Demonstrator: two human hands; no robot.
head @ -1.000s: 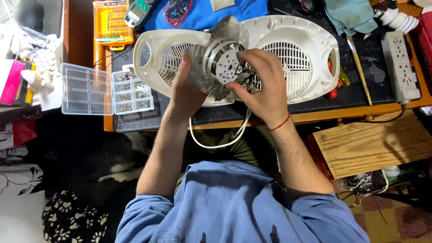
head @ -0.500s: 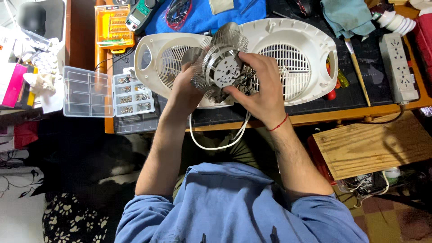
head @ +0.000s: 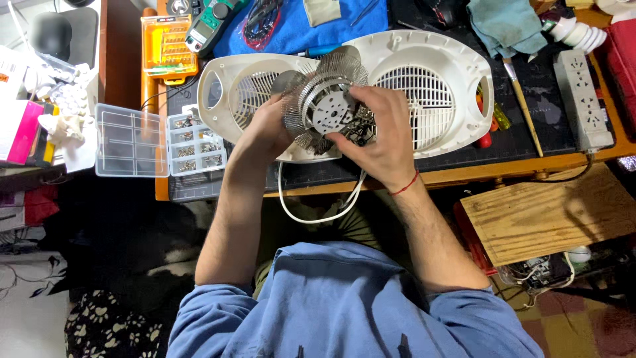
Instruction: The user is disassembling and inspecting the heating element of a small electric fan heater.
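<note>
A round metal heating element (head: 324,99) with coiled wire around a disc is held above a white plastic fan heater housing (head: 437,73) that has two round grilles. My left hand (head: 264,129) grips the element's left edge. My right hand (head: 379,126) holds its right side, fingers over a tangle of wires. A white power cord (head: 311,215) loops down from under the housing past the table edge. A red string band sits on my right wrist.
A clear compartment box of small screws (head: 159,142) lies open at the left. An orange bit set (head: 169,46), a multimeter (head: 212,26), blue cloth, a paintbrush (head: 523,109), screwdrivers and a power strip (head: 583,99) surround the housing. A wooden board (head: 550,212) sits lower right.
The heating element has tilted slightly between my hands, and the view has shifted a little. Both hands stay on it.
</note>
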